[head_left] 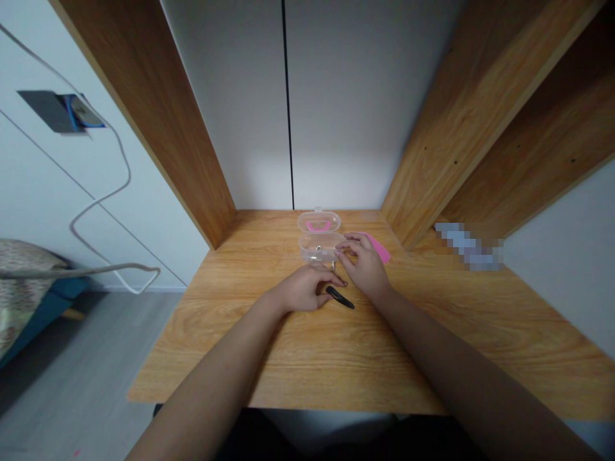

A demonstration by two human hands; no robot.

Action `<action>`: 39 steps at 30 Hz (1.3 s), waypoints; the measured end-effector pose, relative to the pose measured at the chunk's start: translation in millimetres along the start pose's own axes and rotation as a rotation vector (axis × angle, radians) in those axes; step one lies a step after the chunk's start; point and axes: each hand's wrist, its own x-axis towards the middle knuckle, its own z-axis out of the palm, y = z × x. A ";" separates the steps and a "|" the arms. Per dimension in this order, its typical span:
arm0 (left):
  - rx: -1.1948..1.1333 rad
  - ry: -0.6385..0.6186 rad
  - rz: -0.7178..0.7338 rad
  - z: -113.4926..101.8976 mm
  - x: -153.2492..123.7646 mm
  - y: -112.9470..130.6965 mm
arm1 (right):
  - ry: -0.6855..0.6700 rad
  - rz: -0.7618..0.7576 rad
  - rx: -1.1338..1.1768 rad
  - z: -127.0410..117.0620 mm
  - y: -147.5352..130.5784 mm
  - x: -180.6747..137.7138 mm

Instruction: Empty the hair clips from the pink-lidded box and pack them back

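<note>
A small clear plastic box (317, 248) with its lid open stands on the wooden desk (307, 358); the raised lid shows a pink clasp. My right hand (365, 266) rests against the box's right side, fingertips at its rim, and seems to pinch a tiny metal piece there. My left hand (305, 289) lies curled on the desk just in front of the box, fingertips beside a black hair clip (340, 297). A flat pink object (379, 248) lies partly hidden behind my right hand.
Wooden side panels (192, 166) wall the desk on both sides, with a white back wall. A white cable (106, 198) hangs from a wall socket at the left. A cushion (22, 282) sits at the far left.
</note>
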 end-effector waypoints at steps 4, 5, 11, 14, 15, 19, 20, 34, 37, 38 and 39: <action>0.020 -0.010 -0.011 -1.0 -0.1 -1.2 | 0.002 0.012 0.000 -0.2 -1.4 -0.1; 0.016 -0.015 -0.018 -1.1 -0.1 -1.3 | 0.001 0.016 0.001 -0.3 -1.6 -0.1; -0.015 -0.044 -0.074 0.3 0.5 -0.1 | -0.005 0.021 -0.006 -1.0 -2.1 0.3; -0.034 -0.041 -0.062 0.9 1.6 0.8 | -0.002 0.004 -0.007 -0.4 -0.8 0.9; -0.046 -0.045 -0.058 1.1 1.9 1.0 | 0.001 0.001 -0.009 0.0 -0.1 1.0; -0.103 -0.053 -0.071 2.8 1.9 0.3 | 0.007 -0.010 -0.017 1.7 3.2 0.8; -0.114 -0.050 -0.080 3.5 1.5 -0.2 | 0.009 -0.011 -0.018 2.1 3.8 0.6; 0.048 0.644 0.049 -9.8 4.5 -2.9 | -0.022 -0.009 0.022 0.5 1.3 0.6; 0.145 0.815 0.037 -14.4 3.1 -8.9 | -0.022 -0.017 0.032 0.2 0.5 0.4; 0.174 0.845 0.022 -15.6 2.3 -11.3 | -0.024 -0.024 0.034 0.1 0.0 0.4; 0.199 0.867 0.008 -16.6 1.5 -13.7 | -0.030 -0.033 0.038 0.0 -0.7 0.4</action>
